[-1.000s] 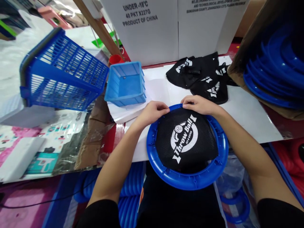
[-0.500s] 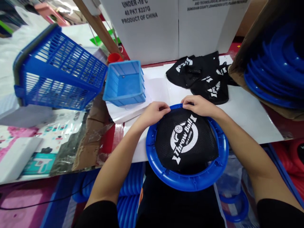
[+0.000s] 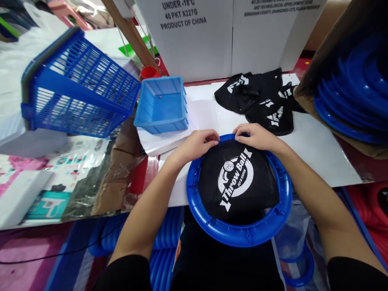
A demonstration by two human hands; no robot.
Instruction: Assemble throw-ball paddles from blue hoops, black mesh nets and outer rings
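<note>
A blue plastic ring (image 3: 209, 220) rests partly over the table's near edge, close to my body. Across its opening lies a round black mesh net (image 3: 257, 178) printed "Throw Ball" in white. At the far rim, my left hand (image 3: 201, 143) pinches the net's edge against the ring. My right hand (image 3: 253, 136) does likewise just to the right, a short gap between them. Near the bottom right the net's edge stands off the ring, leaving a small opening. More black mesh nets (image 3: 257, 101) lie in a loose pile beyond my right hand.
Left of my hands are a small blue bin (image 3: 162, 107) and a tilted blue basket (image 3: 81, 89). A carton (image 3: 315, 60) on the right holds stacked blue rings (image 3: 348, 109). A large white box (image 3: 200, 44) stands behind. More blue rings (image 3: 165, 230) are stacked below the table.
The camera view has shifted slightly, moving the background a little to the right. Both hands keep their place on the ring's far rim, and the net looks the same.
</note>
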